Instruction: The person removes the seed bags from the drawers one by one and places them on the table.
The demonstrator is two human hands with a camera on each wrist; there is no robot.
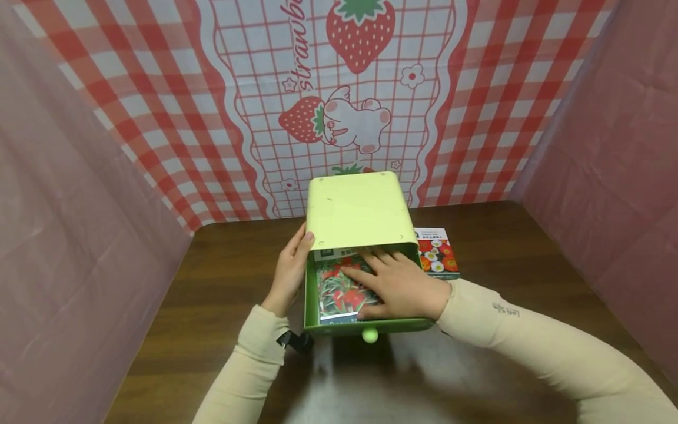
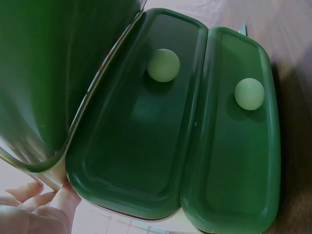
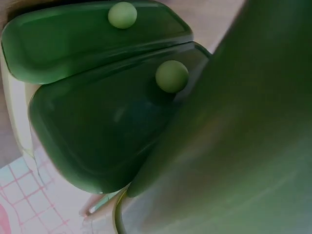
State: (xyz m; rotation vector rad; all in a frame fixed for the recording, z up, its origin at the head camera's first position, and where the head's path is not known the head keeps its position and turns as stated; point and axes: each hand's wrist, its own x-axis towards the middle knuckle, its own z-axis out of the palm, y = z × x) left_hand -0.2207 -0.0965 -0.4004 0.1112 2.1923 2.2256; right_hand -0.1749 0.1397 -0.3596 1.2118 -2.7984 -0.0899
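A small drawer cabinet with a pale yellow-green top stands on the table, its green top drawer pulled out. Inside the drawer lies a flat packet printed with red flowers, like a seed packet. My right hand reaches in with spread fingers resting on this packet; the fingertips are under the cabinet's front edge. Against the cabinet's left side rests my left hand, fingers fairly straight and thumb at the front top corner. The left wrist view shows those fingers beside the drawer.
Behind the cabinet's right side lies another packet with red, orange and white flowers. Two lower drawers with round knobs are closed. A strawberry-print cloth hangs behind, and pink curtains flank the brown table.
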